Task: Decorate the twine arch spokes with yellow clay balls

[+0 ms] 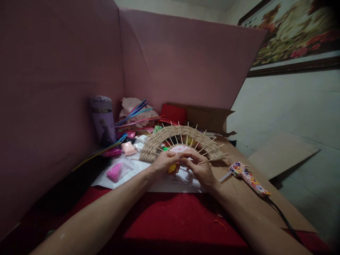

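Note:
My left hand (165, 163) is closed, with a small yellow lump (171, 168), perhaps soft clay, held under its fingers. My right hand (198, 167) meets it, thumb and fingers pinched together. What lies between those fingertips is too small to make out. Just beyond both hands stands a half-round fan shape woven from brown twine (183, 131) over thin wooden sticks that poke out past its edge. At its centre, partly hidden by my fingers, is a white half-circle with red spots (181, 148).
Left of the fan lie small bags of pink (114, 172) and peach (129, 148) material, pipe cleaners (135, 111) and a purple tumbler (103, 122). A flower-patterned glue gun (248, 178) with a black cord rests on cardboard (255, 209) at right. Pink panels (183, 60) rise behind.

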Tool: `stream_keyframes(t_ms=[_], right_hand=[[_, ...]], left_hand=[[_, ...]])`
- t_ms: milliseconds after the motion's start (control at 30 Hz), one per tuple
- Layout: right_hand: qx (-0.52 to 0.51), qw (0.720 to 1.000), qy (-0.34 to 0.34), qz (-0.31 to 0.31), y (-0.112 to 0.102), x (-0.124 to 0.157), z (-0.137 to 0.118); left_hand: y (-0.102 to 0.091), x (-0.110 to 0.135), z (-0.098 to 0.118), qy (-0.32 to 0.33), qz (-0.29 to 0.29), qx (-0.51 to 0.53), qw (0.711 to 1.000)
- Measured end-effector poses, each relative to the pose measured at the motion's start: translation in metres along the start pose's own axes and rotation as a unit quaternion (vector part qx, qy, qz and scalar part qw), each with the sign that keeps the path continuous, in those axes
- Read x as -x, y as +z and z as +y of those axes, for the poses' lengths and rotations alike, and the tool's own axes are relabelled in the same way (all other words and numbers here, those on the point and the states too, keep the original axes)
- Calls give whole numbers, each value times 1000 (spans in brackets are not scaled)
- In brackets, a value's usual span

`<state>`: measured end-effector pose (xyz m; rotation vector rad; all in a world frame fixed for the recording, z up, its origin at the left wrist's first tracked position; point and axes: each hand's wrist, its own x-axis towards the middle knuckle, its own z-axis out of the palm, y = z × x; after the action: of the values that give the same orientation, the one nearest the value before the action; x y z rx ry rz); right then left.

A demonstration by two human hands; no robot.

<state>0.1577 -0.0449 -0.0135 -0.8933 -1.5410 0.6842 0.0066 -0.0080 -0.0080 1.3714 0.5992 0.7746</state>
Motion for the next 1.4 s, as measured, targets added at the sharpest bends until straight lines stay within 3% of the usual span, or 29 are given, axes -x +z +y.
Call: stream_keyframes(t_ms=[533,767,1167,1400], right_hand=[[-20,1000,10,1,-2,-1,2],[-15,1000,11,21,-2,-1,3],[-12,1000,-3,17,-3,-1,1],[-14,1000,0,-2,-3,-1,2]], left_hand=[[2,2,4,1,22,13,1000],[-1,2,4,-20,1,-19,1000],[3,2,6,-1,31,19,999],[-1,1,3,-6,4,2,1000]])
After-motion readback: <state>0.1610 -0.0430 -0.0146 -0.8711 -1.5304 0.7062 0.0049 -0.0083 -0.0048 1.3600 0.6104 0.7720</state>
